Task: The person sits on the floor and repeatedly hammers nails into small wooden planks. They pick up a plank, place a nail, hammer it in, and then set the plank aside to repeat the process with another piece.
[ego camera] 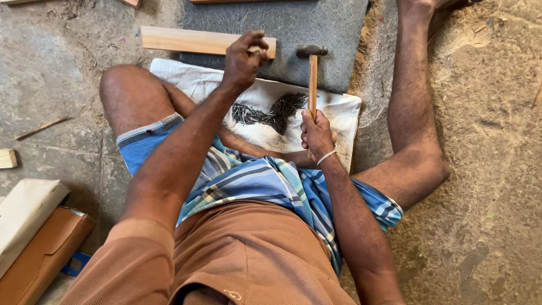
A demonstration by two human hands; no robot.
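Floor (497, 169) dusty concrete; right hand (317, 134) grips hammer (312, 73), left hand (244, 56) pinches wood strip (186, 40).

A rough concrete floor (51, 73) carries a dark stone slab (282, 22). Just below the slab lies a white cloth (197, 82); left of it a thin stick (42, 128), farther left a cardboard box (39, 257).
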